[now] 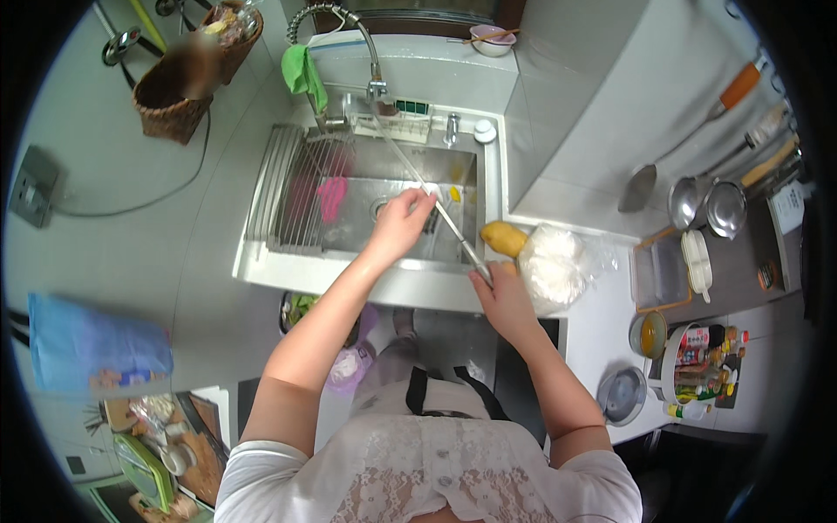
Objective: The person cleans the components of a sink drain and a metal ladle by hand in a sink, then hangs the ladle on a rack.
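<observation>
My right hand (506,301) is closed round the near end of a long, thin metal-handled utensil (456,229). The shaft slants across the sink (397,260) toward the tap (376,90); its far end is too unclear to name. Partway along, the fingers of my left hand (403,228) are bent against the shaft, pinching it. A small whitish patch beside those fingertips cannot be made out. Inside the sink lie a pink cloth (331,199) and a small yellow piece (455,194). Just beyond my right hand, a yellow potato-like thing (503,236) rests on the counter.
A metal roll-up rack (286,196) covers the sink's left side. A green cloth (302,71) hangs by the tap. White plastic bag (555,266), metal bowl (622,394) and bottles (697,370) stand at right. Ladles and a spatula (641,185) hang on the right wall.
</observation>
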Demonstrator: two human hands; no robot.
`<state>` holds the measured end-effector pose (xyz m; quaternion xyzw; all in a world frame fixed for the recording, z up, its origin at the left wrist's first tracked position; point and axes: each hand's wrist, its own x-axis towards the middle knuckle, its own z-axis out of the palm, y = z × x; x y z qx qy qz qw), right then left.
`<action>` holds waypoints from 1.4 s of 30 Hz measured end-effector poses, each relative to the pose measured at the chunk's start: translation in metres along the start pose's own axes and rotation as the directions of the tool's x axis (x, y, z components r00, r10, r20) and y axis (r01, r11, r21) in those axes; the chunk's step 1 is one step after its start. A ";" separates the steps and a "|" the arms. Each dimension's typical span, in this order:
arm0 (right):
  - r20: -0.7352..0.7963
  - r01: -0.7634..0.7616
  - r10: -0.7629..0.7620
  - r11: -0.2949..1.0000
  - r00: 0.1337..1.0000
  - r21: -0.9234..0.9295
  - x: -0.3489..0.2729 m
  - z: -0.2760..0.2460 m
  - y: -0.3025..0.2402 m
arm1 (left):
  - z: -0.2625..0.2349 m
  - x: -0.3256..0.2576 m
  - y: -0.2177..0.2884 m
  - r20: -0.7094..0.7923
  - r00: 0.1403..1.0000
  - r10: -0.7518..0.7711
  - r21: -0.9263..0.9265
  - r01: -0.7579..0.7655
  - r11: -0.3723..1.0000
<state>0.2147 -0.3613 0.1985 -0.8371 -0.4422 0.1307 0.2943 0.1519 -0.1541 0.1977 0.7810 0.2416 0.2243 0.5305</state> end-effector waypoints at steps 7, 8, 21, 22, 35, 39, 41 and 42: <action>-0.169 -0.261 0.265 0.964 0.949 0.044 -0.101 0.061 0.028 | 0.094 -0.098 0.001 0.043 0.998 0.051 0.057 -0.054 0.997; -0.119 -0.259 0.260 0.966 0.958 0.023 -0.109 0.075 0.032 | 0.103 -0.104 -0.025 0.108 0.977 -0.184 0.023 0.183 0.983; -0.440 0.056 0.115 0.933 0.890 0.357 -0.149 0.037 -0.042 | 0.087 -0.175 0.048 0.118 0.828 0.548 -0.207 -0.519 0.829; -0.411 -0.006 0.154 0.940 0.899 0.340 -0.150 0.059 -0.035 | 0.091 -0.183 0.023 0.096 0.940 0.328 -0.276 -0.291 0.916; -0.546 -0.379 0.584 0.810 0.601 0.448 -0.311 0.132 -0.091 | 0.086 -0.318 0.019 0.623 0.718 0.310 -0.257 -0.187 0.948; -0.421 -0.409 0.783 0.606 0.459 0.682 -0.367 0.130 -0.118 | 0.110 -0.358 0.005 0.830 0.525 0.187 -0.149 -0.114 0.982; -0.339 -0.203 0.880 0.417 0.332 0.886 -0.394 0.134 -0.132 | 0.121 -0.393 0.022 0.869 0.399 0.292 -0.291 -0.064 0.954; -0.232 -0.158 0.917 0.294 0.324 0.943 -0.412 0.125 -0.141 | 0.119 -0.411 0.042 0.867 0.312 0.388 -0.408 -0.002 0.913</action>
